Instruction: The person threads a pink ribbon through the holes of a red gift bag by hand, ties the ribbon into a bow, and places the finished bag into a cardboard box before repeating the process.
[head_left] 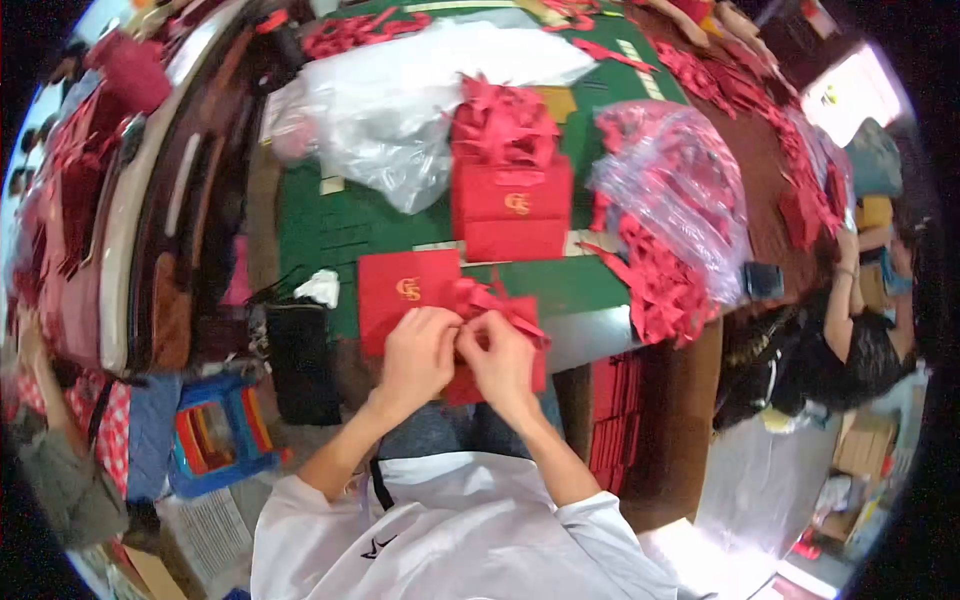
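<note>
My left hand (420,350) and my right hand (496,360) are close together over a red piece with ribbon (520,312) at the table's near edge. The fingers of both hands are pinched on red ribbon. Just behind my left hand lies a flat red bag (390,278) with a gold logo. Beyond it, a stack of red bags (515,205) with the same gold logo has a heap of red ribbons (505,125) at its far side.
Clear plastic (400,130) covers part of the green table (315,235). A plastic bag of red ribbons (670,190) lies at the right. Below the table stands a carton (680,410) beside red stacked pieces (613,410). Co-workers' arms (842,300) show at the right.
</note>
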